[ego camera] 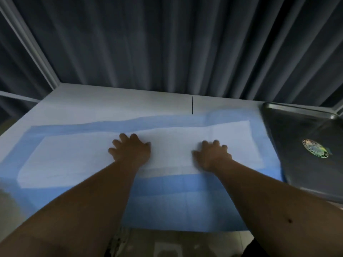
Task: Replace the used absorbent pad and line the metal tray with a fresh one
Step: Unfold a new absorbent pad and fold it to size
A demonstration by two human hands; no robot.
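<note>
A large absorbent pad [74, 156], white in the middle with a blue border, lies spread across the white table [111, 101]; its near edge hangs over the table's front. My left hand [130, 150] and my right hand [212, 154] both press flat on the white centre, palms down, fingers spread, about a hand's width apart. The metal tray [297, 130] lies at the right end of the table, bare inside apart from a round sticker [315, 148]. The pad's right edge touches or slips under the tray's left rim.
A dark pleated curtain [167, 43] hangs close behind the table. A pale frame post [27, 43] runs diagonally at the back left corner. A thin dark line [192, 105] marks the tabletop behind the pad. Floor shows below the table's front edge.
</note>
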